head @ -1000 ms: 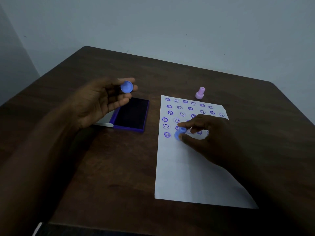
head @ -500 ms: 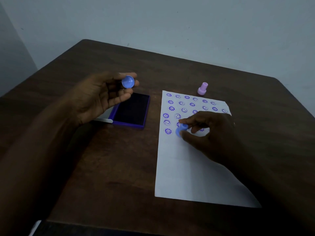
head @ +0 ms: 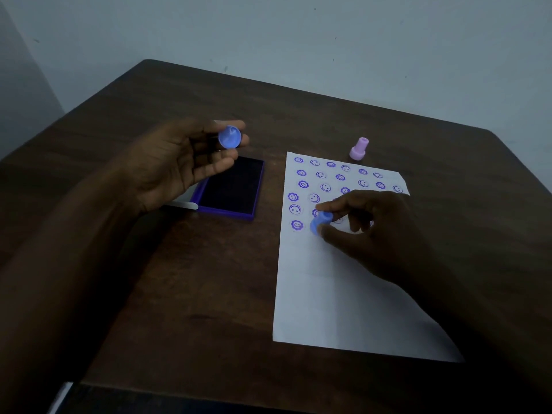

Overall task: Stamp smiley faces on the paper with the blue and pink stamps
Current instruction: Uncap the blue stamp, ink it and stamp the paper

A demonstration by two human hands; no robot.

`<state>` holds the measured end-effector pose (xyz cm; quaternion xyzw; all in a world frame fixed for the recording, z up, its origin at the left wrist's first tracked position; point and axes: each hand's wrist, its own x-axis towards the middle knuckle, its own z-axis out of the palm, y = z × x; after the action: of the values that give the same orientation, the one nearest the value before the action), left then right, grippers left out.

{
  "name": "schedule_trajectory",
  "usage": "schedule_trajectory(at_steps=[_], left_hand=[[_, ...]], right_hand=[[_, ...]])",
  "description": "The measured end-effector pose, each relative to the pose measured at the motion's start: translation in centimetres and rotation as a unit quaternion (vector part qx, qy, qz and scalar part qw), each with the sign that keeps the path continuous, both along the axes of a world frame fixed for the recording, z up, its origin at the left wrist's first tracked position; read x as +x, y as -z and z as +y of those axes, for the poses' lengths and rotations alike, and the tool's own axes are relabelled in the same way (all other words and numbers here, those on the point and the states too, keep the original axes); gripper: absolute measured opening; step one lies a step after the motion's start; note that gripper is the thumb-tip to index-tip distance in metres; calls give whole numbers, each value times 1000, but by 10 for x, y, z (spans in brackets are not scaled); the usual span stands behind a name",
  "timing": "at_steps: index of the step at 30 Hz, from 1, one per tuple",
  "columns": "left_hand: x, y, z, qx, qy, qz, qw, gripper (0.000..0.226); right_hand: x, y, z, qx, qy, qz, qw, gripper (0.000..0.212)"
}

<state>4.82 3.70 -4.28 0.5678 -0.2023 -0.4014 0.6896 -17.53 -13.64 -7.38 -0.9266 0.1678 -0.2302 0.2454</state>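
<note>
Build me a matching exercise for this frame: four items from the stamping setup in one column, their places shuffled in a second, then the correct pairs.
Items
1. blue stamp
2. pink stamp
3. blue cap
4. ink pad

Places
A. held up in the left hand
B. open on the table, left of the paper
C. standing on the table beyond the paper's far edge
D. pinched in the right hand at the paper

Pairs: 1-D, 2-C, 3-A, 4-B

Paper (head: 343,294) on table (head: 179,294) right of ink pad (head: 231,186); one stamp (head: 359,148) stands just behind paper, another stamp (head: 321,221) on paper.
</note>
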Motion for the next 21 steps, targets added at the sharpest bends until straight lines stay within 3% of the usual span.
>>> schedule_trajectory(at_steps=[21], left_hand=[[-4,-1,2,-5,11,2,1000,25]], right_hand=[[-5,-3,7,-17,-9,-6,1000,19]])
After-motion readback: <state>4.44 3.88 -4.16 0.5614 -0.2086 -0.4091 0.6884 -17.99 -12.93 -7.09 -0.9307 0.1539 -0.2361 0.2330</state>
